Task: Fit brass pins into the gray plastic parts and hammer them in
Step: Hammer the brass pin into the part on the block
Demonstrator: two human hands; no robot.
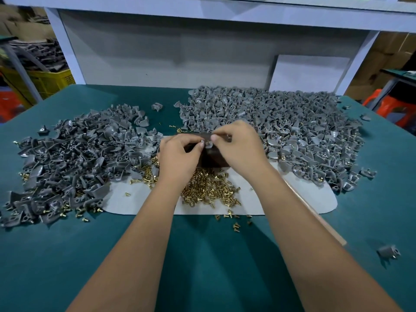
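Counter (202, 255): teal mat surface. White sheet (315, 190) lies under and just beside the fingers. Dark brown block (212, 159) directly below the fingers. White shelf frame (225, 16) well beyond the fingers; white board (308, 73) leans there, beyond-right. Yellow crate (47, 81) far left of the fingers; orange stool (391, 106) far right.

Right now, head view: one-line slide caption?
Both hands fit a pin into a gray plastic part over a dark block.

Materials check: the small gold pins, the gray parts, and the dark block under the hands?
Pins: likely brass, shiny yellow metal glints. Gray parts: moulded plastic, matte with a slight sheen, uniform colour. Dark block: brown and dull, possibly wood or rusted steel; both hands cover most of it, so I cannot tell.
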